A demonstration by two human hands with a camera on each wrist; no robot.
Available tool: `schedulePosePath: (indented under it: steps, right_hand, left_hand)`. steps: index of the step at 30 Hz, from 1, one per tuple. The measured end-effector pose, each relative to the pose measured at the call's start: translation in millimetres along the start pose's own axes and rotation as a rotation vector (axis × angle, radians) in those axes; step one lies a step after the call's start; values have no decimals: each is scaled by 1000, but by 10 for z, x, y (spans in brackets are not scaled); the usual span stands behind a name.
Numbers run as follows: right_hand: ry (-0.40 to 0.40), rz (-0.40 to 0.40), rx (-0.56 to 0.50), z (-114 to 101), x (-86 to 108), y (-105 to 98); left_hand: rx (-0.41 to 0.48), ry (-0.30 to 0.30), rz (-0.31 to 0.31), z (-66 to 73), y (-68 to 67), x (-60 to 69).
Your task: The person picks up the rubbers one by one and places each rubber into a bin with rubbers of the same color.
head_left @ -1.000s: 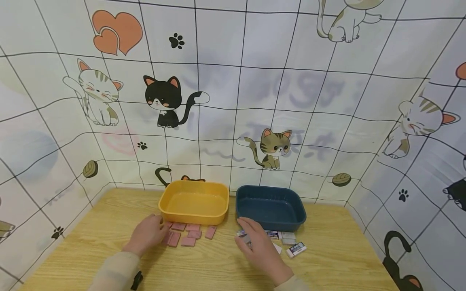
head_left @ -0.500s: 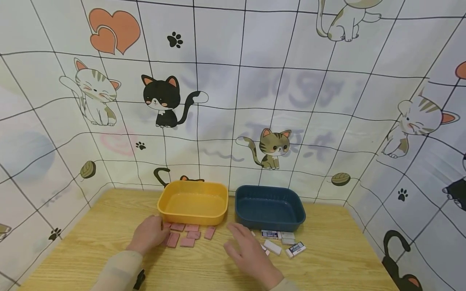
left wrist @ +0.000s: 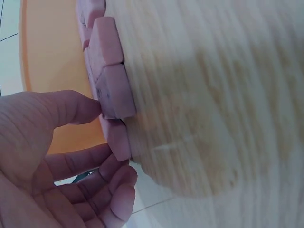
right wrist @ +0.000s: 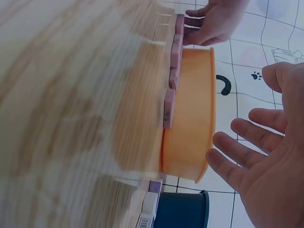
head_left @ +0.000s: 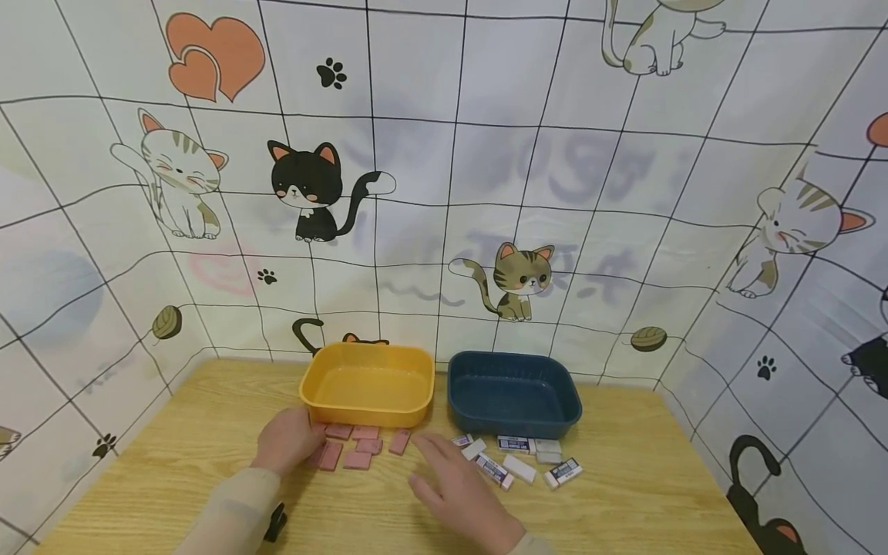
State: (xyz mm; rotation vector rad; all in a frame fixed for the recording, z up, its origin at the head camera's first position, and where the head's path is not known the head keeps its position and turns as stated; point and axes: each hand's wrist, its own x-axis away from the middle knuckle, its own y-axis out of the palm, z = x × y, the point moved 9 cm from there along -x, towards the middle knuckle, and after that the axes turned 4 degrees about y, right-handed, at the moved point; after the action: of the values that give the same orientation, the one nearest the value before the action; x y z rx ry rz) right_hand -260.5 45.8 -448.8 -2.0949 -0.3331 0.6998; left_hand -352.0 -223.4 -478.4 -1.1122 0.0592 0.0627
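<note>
Left hand (head_left: pixel 287 442) at the pink blocks (head_left: pixel 357 460), fingers bent, thumb parted from them around the end block; pinched or not, I can't tell! Right hand (head_left: pixel 461 486) spread, nothing in it, erasers (head_left: pixel 519 469) just right of its fingers. Looks like picking up a pink; next calls for a snug pinch. Beyond the fingers, yellow tray (head_left: pixel 368 418) and blue tray (head_left: pixel 513 422); wood table (head_left: pixel 624 501) beneath, cat-print cloth (head_left: pixel 416 69) behind.

Small pink rectangular blocks (head_left: pixel 369 446) lie clustered before a yellow rectangular bin (head_left: pixel 368 417), one pinched by the left hand (head_left: pixel 287 442).
</note>
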Motion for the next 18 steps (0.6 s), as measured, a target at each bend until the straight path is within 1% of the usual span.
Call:
schedulePosePath:
  steps: [4, 9, 12, 18]
  right_hand:
    - [-27, 12, 5, -38, -6, 19]
    - [-36, 20, 16, -43, -11, 26]
    - [-37, 21, 21, -45, -7, 25]
    - [-24, 8, 14, -31, -7, 37]
  left_hand:
    - [27, -57, -15, 1, -14, -9]
    - [50, -93, -8, -20, -9, -19]
    - [55, -94, 2, -39, 4, -26]
    - [47, -72, 6, -83, 30, -31]
